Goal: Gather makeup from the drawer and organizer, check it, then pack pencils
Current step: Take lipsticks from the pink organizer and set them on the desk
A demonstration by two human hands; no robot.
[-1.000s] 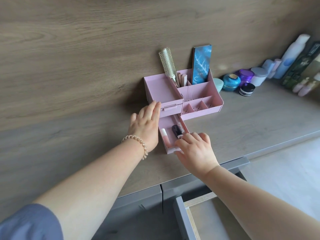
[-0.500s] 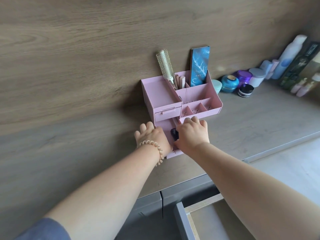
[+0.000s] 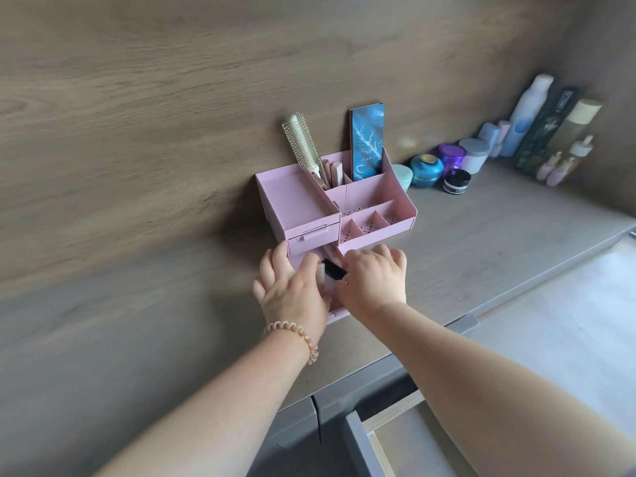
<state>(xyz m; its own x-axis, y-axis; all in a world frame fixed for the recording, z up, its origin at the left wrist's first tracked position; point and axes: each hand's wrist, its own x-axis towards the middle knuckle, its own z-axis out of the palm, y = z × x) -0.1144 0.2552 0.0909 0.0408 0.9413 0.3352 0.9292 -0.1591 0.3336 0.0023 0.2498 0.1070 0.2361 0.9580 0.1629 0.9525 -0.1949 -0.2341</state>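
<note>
A pink organizer (image 3: 296,201) stands on the wooden counter against the wall. Its lower drawer (image 3: 339,315) is pulled out toward me and is mostly hidden under both hands. My left hand (image 3: 292,290) reaches in from the left, its thumb pinching a pale pink tube (image 3: 321,275). From the right, my right hand (image 3: 375,280) curls over the drawer and grips a black tube (image 3: 333,269) at its thumb. Several pink pencils (image 3: 332,173) stand in a rear compartment beside a round hairbrush (image 3: 299,142).
A blue palette (image 3: 366,139) stands upright in the organizer. Jars (image 3: 426,170), a black pot (image 3: 456,182) and tall bottles (image 3: 530,111) line the wall to the right. Below the counter edge a grey cabinet drawer (image 3: 358,438) stands open.
Both hands have closed in over the pulled-out pink drawer. The left hand came down from the organizer's upper drawer front, and the black tube now sits between the two thumbs.
</note>
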